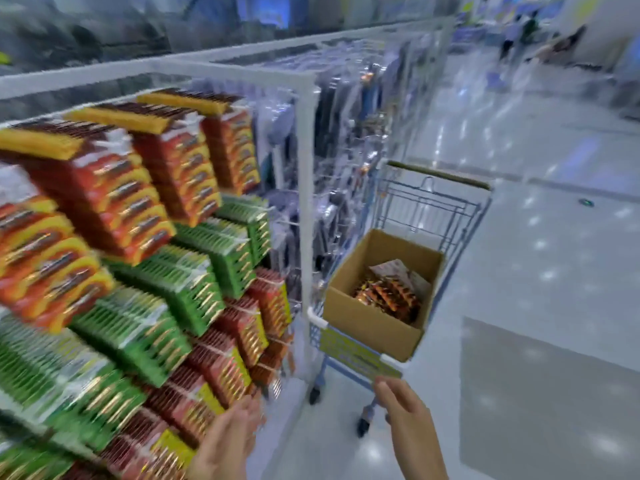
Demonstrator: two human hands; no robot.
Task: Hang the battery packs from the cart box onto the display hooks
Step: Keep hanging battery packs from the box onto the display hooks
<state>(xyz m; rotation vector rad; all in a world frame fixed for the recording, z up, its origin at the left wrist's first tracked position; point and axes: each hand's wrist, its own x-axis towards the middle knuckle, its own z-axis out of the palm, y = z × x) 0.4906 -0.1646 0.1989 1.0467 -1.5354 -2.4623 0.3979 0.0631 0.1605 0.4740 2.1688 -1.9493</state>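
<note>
Blurry view of a shop aisle. Cardboard box (375, 303) sitting in a blue shopping cart (429, 209), with a heap of red and gold battery packs (386, 296) inside. Display rack (138, 244) on the left, packed with rows of red and green packs. Left hand (230, 441) spread, empty, near the lowest red packs. Right hand (403, 407) loosely spread, empty, just below the cart handle (356, 356).

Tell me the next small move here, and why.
Probably reach the right hand forward into the box on the cart for a pack. Both hands look empty, the left hand is by the hanging packs, and loose packs remain in the box.
</note>
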